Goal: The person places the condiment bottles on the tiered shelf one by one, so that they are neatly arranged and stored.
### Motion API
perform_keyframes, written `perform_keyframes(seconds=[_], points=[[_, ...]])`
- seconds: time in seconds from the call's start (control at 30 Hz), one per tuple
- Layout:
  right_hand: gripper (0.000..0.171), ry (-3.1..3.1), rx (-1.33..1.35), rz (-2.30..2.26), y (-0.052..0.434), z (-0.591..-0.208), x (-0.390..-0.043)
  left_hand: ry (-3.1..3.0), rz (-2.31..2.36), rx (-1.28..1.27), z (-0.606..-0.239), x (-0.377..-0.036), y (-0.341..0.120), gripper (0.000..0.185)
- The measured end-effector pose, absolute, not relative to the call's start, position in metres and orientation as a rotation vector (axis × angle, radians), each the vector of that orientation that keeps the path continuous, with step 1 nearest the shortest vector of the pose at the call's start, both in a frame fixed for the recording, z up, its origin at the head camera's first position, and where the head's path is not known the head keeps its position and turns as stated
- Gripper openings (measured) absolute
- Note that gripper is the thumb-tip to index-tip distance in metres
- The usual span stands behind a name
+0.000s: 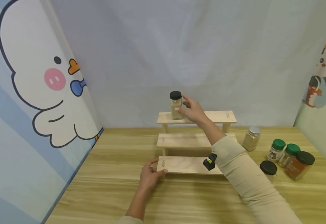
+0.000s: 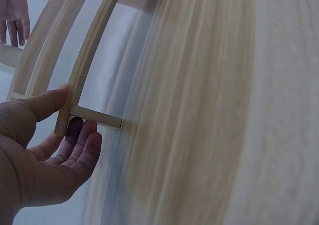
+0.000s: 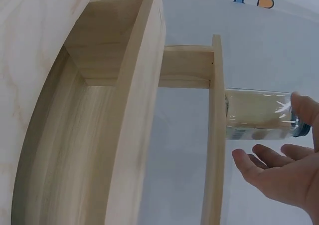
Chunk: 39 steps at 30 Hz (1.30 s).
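Note:
A glass spice jar (image 1: 176, 109) with a black lid and pale contents stands upright at the left of the top shelf of a three-tier wooden rack (image 1: 185, 140). My right hand (image 1: 192, 110) is just right of this jar, fingers spread; in the right wrist view one digit overlaps the lid, while other fingers stay apart from the glass (image 3: 259, 114). My left hand (image 1: 149, 177) grips the left end of the bottom shelf (image 1: 185, 165). In the left wrist view its thumb lies on the board's upper face, its fingers (image 2: 89, 145) curled below.
On the table's right stand a silver-lidded jar (image 1: 251, 139), two green-lidded jars (image 1: 275, 151), a black-lidded jar with reddish-brown label or contents (image 1: 298, 166), and another black-lidded jar (image 1: 268, 168) partly behind the right sleeve. A pale curtain (image 1: 196, 56) hangs behind the rack.

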State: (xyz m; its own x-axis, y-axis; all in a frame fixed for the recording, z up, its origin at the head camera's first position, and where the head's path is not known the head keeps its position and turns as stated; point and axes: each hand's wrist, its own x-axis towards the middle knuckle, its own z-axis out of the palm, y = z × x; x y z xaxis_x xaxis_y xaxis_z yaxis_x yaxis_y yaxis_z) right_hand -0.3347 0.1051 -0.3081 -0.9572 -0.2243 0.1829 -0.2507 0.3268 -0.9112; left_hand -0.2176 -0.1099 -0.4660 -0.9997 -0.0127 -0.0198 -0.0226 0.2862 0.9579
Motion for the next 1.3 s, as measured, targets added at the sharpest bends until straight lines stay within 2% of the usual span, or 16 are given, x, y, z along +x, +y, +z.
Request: perform_keyframes(seconds=[0.37, 0.7, 1.03, 1.3], points=[[0.069, -2.706, 0.501, 1.765, 0.153, -0.297, -0.303, 2.54, 1.868, -0.025, -0.468, -0.22, -0.105, 0.061], [0.07, -2.784, 0.674, 1.735, 0.197, -0.291, -0.277, 2.533, 1.852, -0.027, -0.47, -0.22, -0.106, 0.062], [0.046, -2.795, 0.916, 1.657, 0.235, -0.28, -0.25, 2.506, 1.867, -0.058, -0.468, -0.219, -0.108, 0.062], [0.034, -2.732, 1.151, 1.591, 0.27, -0.279, -0.227, 2.497, 1.873, -0.041, -0.469, -0.221, -0.107, 0.064]])
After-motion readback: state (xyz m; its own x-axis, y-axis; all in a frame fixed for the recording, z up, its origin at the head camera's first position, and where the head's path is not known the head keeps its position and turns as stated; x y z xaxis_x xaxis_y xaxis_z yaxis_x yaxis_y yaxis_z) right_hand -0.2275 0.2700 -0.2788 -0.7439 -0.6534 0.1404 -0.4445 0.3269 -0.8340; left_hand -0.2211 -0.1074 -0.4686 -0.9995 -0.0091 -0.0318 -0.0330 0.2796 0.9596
